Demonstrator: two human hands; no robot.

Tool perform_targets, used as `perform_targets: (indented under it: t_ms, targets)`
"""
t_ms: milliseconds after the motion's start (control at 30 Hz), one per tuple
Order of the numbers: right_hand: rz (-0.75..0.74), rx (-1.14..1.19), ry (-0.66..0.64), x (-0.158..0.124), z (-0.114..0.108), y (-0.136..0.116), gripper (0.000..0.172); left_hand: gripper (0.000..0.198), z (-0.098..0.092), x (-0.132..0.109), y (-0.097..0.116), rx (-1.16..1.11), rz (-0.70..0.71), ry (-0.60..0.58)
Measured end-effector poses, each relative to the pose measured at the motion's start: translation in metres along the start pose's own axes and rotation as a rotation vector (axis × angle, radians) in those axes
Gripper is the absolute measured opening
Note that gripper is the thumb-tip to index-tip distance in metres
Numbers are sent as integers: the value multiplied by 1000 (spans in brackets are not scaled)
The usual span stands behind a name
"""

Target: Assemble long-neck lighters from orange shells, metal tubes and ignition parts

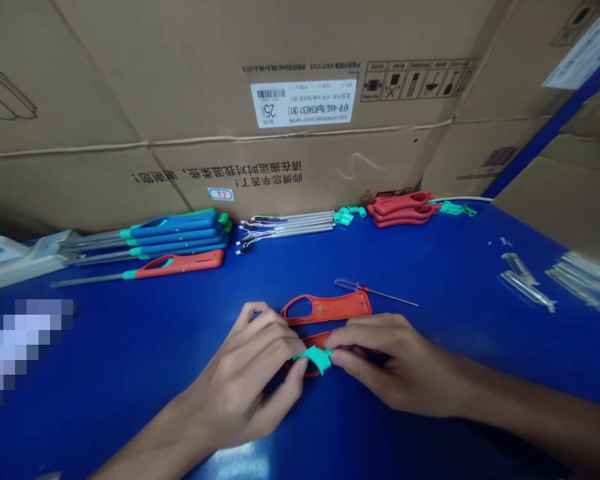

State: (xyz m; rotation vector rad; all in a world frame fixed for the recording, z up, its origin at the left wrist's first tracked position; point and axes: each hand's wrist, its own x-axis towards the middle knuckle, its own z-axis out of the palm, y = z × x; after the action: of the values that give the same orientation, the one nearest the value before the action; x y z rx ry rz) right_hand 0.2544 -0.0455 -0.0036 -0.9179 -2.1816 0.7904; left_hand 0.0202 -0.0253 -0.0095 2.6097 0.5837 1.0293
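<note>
My left hand [253,373] and my right hand [387,363] meet over the blue table [130,360], fingers pinched together on a small teal plastic trigger piece [316,359]. Under them lies a red handle shell [314,341], mostly hidden by my fingers. A second red handle shell [330,308] lies flat just beyond my fingertips. A small screwdriver [373,291] with a clear blue and red handle rests behind it, its shaft pointing right.
Assembled blue lighters [175,233] and one red lighter [180,264] lie at the back left. Metal tubes with wires [287,227], teal pieces [347,215] and stacked red shells [403,208] line the cardboard boxes [280,100]. Clear plastic parts [530,283] lie at right.
</note>
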Motion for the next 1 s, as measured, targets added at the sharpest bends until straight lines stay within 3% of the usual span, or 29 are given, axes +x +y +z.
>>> perform_targets:
  t_ms: [733,800,900,1000]
  targets:
    - [8,-32,-52,-2,4,-7,13,19,3,0,7,-118,-9,33]
    - [-8,-29,-31,-3,5,-6,10,19,2,1,8,-128,-18,24]
    - [-70,-8,54,-3,5,-6,20,18,2,1,9,-138,-38,11]
    - [-179,-104,38,-4,4,-5,18,18,2,1,9,-154,-60,2]
